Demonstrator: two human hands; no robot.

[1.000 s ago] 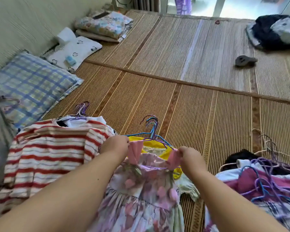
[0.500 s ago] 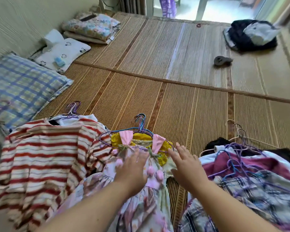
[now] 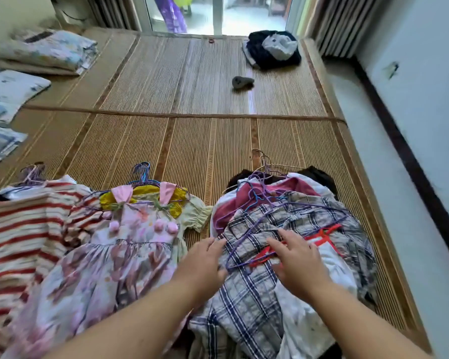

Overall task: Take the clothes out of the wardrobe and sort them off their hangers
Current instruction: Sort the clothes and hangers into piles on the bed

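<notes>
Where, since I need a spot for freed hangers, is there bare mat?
The wide mat beyond the three piles is bare, up to the grey item and dark bundle. A narrow strip runs between the floral dress and the plaid pile. Nearer is crowded: striped shirt, dress, hangers.

Daylit room, backlit from the far end; wide-angle view, soft with motion.
Glass door blown out to white glare. Light runs down the woven mat, with a pale sheen on its far half. Shadows faint. Bedding at the mat's left edge is blur-smeared. Right wall bows with lens distortion. Near clothes soft, evenly lit.
</notes>
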